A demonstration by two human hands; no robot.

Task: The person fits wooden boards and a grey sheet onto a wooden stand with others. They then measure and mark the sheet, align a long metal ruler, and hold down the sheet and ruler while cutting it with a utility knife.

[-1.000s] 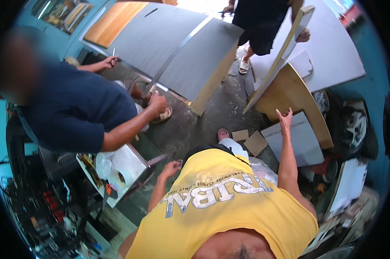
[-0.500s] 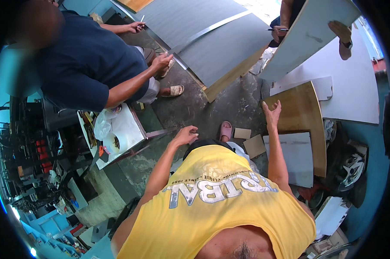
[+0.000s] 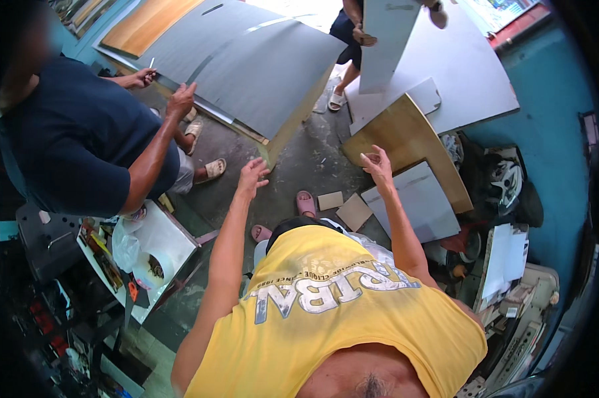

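My left hand (image 3: 253,178) is held out in the air with its fingers apart, just short of the near corner of a large grey-topped board (image 3: 259,73); in the picture it almost meets that corner. My right hand (image 3: 377,166) is raised, fingers loosely bent and spread, holding nothing. Behind it leans a brown plywood sheet (image 3: 412,142) with a curved edge, and a smaller grey panel (image 3: 419,202) rests beside it. A metal straightedge (image 3: 210,65) lies across the grey-topped board, near a co-worker's hand (image 3: 180,101).
At left stands the co-worker in dark blue (image 3: 74,132), a thin white stick in one hand. Another person's hand (image 3: 364,36) is by an upright pale panel (image 3: 387,50). A white side table (image 3: 173,229) holds a tub and tools. Small board offcuts (image 3: 354,211) lie on the floor.
My view has swung to the right. My left hand has lifted forward toward the board's corner, its fingers spreading. Over at the far side, the other person's pale panel now stands more upright.
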